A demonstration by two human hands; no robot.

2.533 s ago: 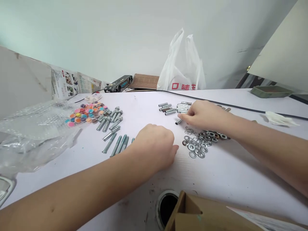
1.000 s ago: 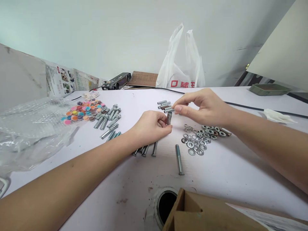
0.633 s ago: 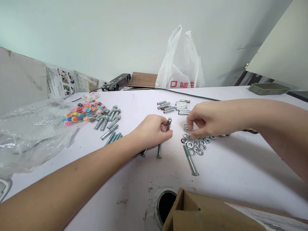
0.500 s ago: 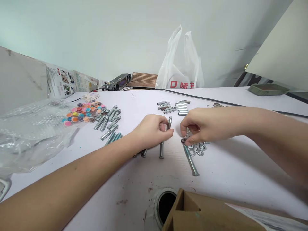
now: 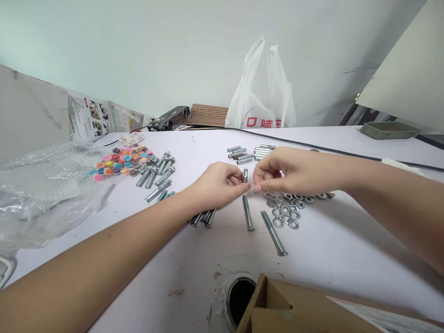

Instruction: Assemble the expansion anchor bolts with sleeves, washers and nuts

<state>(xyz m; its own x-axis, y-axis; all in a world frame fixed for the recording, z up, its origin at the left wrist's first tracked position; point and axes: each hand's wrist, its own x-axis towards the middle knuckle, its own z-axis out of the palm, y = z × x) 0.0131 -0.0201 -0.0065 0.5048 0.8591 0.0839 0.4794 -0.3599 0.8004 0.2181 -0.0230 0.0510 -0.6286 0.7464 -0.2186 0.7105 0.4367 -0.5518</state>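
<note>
With our left hand we are holding a metal sleeve almost upright, its lower part pinched between thumb and fingers. That grip is leaving its top end exposed towards our right hand, probably so both hands can reach it. Our right fingers are curling inward, thumb and forefinger narrowly apart just beside the sleeve; whether they are gripping anything small, we cannot tell.

Two loose bolts, one just below our left fingertips and another nearer us, are lying on the table with their flared heads towards us, likely handy for picking up. More bolts are lying partly under our left wrist. Flat washers are spreading below our right hand, with hex nuts beside them, seemingly grouped by kind for easy reach. Spare sleeves are lying beyond our hands, while the sleeved anchor bolts are sitting to our left beside coloured discs, presumably set apart from the loose parts.
</note>
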